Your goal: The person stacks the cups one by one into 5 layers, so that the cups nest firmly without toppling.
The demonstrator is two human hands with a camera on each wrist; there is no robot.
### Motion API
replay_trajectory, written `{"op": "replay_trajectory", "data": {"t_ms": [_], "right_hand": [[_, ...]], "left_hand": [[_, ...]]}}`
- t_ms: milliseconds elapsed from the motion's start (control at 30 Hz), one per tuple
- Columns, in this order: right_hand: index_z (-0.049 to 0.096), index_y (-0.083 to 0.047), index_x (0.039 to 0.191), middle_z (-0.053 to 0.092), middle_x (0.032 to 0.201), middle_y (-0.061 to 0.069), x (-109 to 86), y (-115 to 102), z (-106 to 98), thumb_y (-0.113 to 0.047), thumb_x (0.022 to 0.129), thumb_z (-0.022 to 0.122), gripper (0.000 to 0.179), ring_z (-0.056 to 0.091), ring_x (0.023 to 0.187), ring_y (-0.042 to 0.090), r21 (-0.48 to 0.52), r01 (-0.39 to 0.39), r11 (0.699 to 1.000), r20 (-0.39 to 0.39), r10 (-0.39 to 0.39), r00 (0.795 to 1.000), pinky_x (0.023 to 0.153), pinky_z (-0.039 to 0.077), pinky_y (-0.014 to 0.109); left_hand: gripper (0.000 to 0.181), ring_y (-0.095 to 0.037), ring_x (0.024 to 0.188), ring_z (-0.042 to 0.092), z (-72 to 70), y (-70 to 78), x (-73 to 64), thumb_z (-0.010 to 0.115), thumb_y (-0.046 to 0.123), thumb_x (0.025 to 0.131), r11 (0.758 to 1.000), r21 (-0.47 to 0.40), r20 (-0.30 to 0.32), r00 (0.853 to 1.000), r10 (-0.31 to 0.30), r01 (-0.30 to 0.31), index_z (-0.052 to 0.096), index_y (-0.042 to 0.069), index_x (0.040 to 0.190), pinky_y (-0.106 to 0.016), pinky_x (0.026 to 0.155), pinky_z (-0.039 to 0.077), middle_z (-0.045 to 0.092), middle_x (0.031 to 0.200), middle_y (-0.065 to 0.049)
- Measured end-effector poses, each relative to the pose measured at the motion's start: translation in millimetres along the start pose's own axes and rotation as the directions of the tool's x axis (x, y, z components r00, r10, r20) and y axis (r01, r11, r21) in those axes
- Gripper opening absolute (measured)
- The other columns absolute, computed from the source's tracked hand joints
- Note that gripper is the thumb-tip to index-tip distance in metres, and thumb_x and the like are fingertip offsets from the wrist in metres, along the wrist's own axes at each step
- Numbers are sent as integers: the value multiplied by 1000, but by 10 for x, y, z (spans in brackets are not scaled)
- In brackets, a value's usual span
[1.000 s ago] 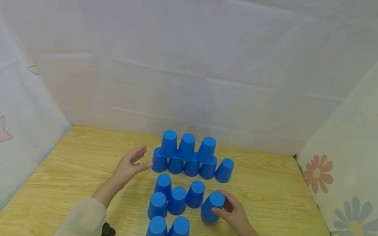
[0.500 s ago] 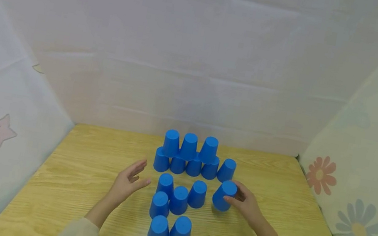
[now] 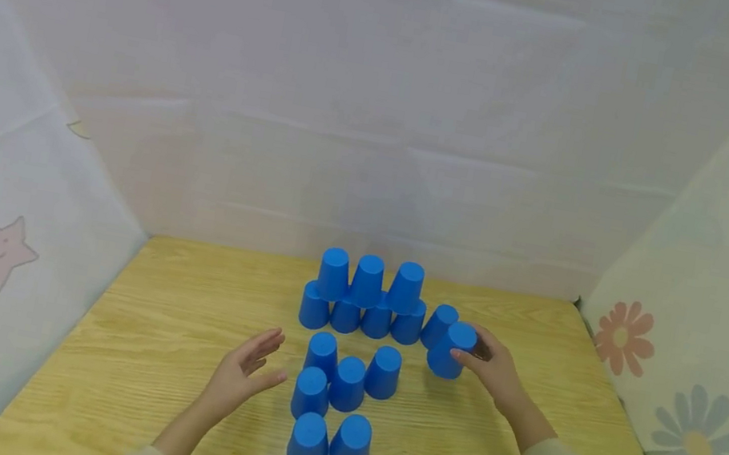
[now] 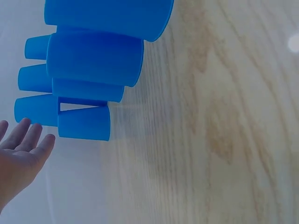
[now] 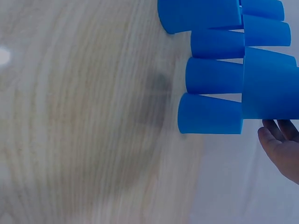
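Observation:
My right hand point(image 3: 493, 368) grips an upside-down blue plastic cup point(image 3: 447, 352), thumb on the near side. It is held in front of the right-end cup point(image 3: 441, 325) of the back row and partly covers it. In the right wrist view, the held cup point(image 5: 271, 91) appears above the table surface, with my fingertips beneath its side. My left hand point(image 3: 239, 376) hovers left of the front cups, its fingers spread and holding nothing. Three upside-down cups, including a middle one point(image 3: 367, 281), stand on the back row of several cups point(image 3: 315, 308).
Nearer to me stand several loose upside-down cups, among them a central one point(image 3: 347, 384) and a front pair with its right cup point(image 3: 351, 445). The wooden table point(image 3: 193, 287) backs onto a pale cloth wall point(image 3: 380, 141). Patterned cloths hang on both sides.
My right hand has carried the cup away from me and to the right, toward the back row's right end. My left hand has drawn back slightly toward me, still holding nothing.

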State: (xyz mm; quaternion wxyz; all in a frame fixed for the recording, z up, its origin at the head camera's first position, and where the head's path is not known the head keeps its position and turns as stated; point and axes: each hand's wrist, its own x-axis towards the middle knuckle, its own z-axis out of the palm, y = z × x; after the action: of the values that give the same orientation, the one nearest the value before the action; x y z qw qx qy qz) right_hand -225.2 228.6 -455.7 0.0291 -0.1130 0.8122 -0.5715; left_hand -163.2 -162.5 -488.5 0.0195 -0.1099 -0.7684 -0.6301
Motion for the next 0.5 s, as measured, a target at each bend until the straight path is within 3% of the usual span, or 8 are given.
{"op": "replay_trajectory", "data": {"t_ms": [300,500], "right_hand": [[35,-5,130,38,127,20,231,-56,-97,-29,79,62,63,35,115,36,0,-48,999,-10,48,999,90,31,50],[35,-5,130,39,126,20,335,-90,-114,-30,78,63,63,36,114,36,-8,-51,999,-22,51,998,90,31,49]], "left_hand": [[56,-30,114,39,20,139,-179,67,5,73,998,-41,8,999,-42,43,43,5,124,-48,92,29,45,123,-16],[56,-28,114,40,85,18,-298,68,5,72,995,-75,6,998,-63,63,45,6,123,-46,92,30,46,122,-15]]}}
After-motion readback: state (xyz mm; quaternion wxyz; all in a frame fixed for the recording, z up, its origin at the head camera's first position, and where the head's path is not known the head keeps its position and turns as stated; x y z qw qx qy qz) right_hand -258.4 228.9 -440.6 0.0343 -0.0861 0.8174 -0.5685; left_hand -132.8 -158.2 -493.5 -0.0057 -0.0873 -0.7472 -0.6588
